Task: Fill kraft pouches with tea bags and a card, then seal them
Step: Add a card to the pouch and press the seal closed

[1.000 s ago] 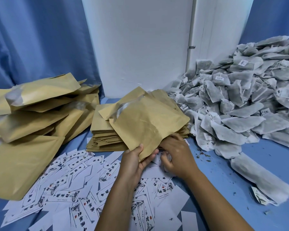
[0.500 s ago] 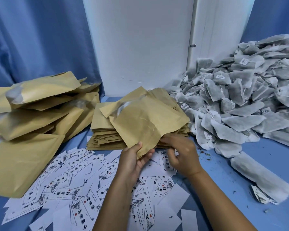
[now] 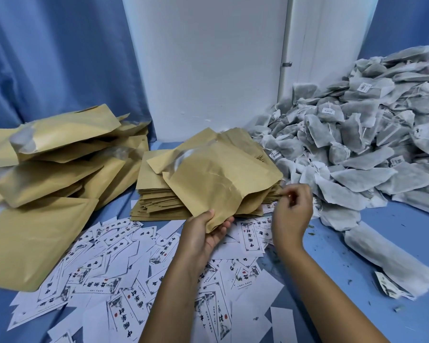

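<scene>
One kraft pouch [image 3: 218, 184] is held at its corner by the left hand [image 3: 203, 233]; the right hand [image 3: 291, 214], fingers curled, holds nothing near the tea bags [image 3: 357, 149].

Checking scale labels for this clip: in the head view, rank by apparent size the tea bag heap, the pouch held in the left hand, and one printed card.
1. Tea bag heap, largest.
2. Held pouch.
3. Printed card, smallest.
The heap lies farther away, yet clearly looks biggest.

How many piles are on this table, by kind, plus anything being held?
Kraft pouch piles: 2, the left heap and the centre stack
Card spread: 1
Tea bag heap: 1
Single pouch gripped by the left hand: 1
Total: 5
</scene>
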{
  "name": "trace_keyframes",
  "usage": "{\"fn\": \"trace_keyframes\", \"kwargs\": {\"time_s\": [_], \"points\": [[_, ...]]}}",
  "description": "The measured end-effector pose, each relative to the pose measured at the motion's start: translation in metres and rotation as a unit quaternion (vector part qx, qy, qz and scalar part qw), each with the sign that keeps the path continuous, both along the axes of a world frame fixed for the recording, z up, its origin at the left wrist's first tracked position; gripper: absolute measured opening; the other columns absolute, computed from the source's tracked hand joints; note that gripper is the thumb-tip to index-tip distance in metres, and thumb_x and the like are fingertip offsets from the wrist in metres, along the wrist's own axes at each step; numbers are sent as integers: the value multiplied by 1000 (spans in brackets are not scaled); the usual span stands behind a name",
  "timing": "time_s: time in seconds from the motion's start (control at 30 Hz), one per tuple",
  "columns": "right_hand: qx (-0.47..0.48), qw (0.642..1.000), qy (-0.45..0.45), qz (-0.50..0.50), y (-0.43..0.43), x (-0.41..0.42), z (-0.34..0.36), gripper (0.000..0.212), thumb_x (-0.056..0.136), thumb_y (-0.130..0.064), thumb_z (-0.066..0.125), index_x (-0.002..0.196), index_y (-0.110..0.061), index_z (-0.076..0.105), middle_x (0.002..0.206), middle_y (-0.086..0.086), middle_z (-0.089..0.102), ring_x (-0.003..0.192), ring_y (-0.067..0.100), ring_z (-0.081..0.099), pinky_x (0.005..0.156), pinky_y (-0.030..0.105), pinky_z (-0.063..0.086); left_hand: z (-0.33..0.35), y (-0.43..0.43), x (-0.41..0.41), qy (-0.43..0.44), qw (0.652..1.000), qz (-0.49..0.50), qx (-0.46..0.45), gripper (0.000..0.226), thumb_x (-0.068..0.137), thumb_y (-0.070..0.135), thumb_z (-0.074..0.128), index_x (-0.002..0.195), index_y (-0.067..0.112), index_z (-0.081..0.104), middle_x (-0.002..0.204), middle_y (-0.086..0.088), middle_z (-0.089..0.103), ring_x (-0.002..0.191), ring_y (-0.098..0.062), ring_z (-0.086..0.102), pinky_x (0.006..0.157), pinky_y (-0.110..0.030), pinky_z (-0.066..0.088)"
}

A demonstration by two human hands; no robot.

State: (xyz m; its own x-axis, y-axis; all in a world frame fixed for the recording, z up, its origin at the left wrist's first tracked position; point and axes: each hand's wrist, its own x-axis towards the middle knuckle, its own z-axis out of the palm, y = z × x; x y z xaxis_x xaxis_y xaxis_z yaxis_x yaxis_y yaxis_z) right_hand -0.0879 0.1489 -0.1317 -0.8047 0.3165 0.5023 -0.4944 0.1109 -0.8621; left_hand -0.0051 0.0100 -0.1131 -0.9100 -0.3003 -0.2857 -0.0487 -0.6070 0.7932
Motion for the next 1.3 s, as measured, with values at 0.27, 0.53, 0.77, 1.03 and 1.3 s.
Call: {"fn": "trace_keyframes", "kwargs": {"time_s": [0.27, 0.53, 0.77, 1.03, 1.3], "points": [[-187, 894, -305, 272, -1, -16, -10, 20, 85, -6, 66, 66, -5, 60, 59, 5, 63, 57, 16, 57, 55, 19, 49, -8, 0, -1, -62, 994, -52, -76, 9, 95, -3, 47, 102, -1, 51, 74, -18, 71, 60, -25, 70, 42, -20, 48], [-221, 887, -296, 277, -3, -12, -6, 16, 85, -6, 66, 70, -3, 64, 67, 6, 71, 61, 15, 68, 55, 19, 53, -9, -3, -3, -92, 989, -42, -112, 20, 90, -14, 44, 104, -1, 50, 91, -17, 63, 52, -17, 67, 37, -15, 38], [-191, 915, -290, 207, -4, -13, -13, 7, 81, -6, 71, 77, -1, 69, 88, 18, 72, 81, 27, 68, 81, 35, 55, -10, -3, -4, -81, 991, -38, -99, 21, 88, -17, 43, 97, 0, 51, 89, -17, 63, 53, -20, 67, 37, -17, 39], [-150, 919, -286, 228, -7, -9, -9, 9, 80, -2, 70, 71, -2, 69, 83, 14, 72, 80, 26, 67, 82, 34, 52, -12, -1, -3, -57, 991, -41, -118, 16, 90, -10, 47, 100, 0, 53, 75, -11, 72, 58, -21, 69, 41, -19, 46], [-166, 870, -345, 311, -10, -4, -8, 11, 80, -2, 71, 86, 7, 66, 88, 19, 72, 73, 26, 71, 65, 30, 58, -27, 4, -9, -75, 979, 43, -182, 19, 79, 7, 74, 94, 15, 65, 88, -3, 74, 78, -19, 70, 73, -36, 58]]}}
